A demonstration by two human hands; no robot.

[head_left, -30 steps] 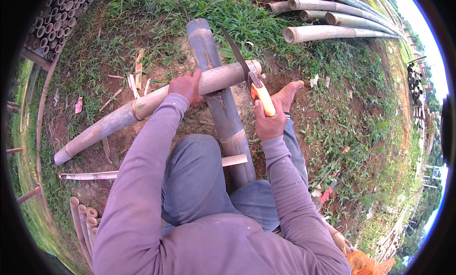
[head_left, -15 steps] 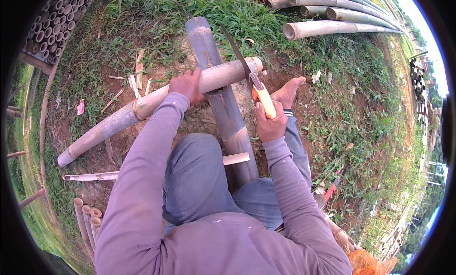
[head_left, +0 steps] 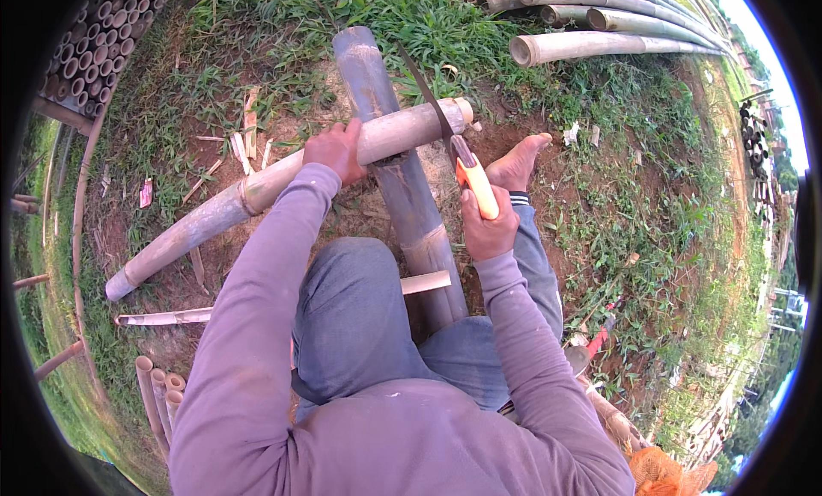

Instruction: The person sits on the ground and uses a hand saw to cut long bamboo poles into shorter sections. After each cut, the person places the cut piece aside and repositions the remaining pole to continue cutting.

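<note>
A pale bamboo pole (head_left: 287, 178) slants from the lower left up to the right and rests across a thicker grey bamboo log (head_left: 411, 207). My left hand (head_left: 337, 151) is wrapped over the pole just left of the crossing. In my right hand (head_left: 489, 225) is the orange and cream handle of a handsaw (head_left: 476, 188). The dark blade meets the pole close to its right end and extends beyond it toward the grass. The blade's lower edge is hidden where it meets the bamboo.
Several long bamboo poles (head_left: 629, 49) lie at the far right. Cut bamboo ends are stacked (head_left: 90, 55) at the far left. A split bamboo strip (head_left: 425, 282) crosses the log beside my knee. A red-handled tool (head_left: 602, 336) and orange netting (head_left: 672, 475) lie at the right.
My right hand and the saw have shifted very slightly downward in the picture, with the blade still at the pole's right end. My left hand keeps its hold on the pole.
</note>
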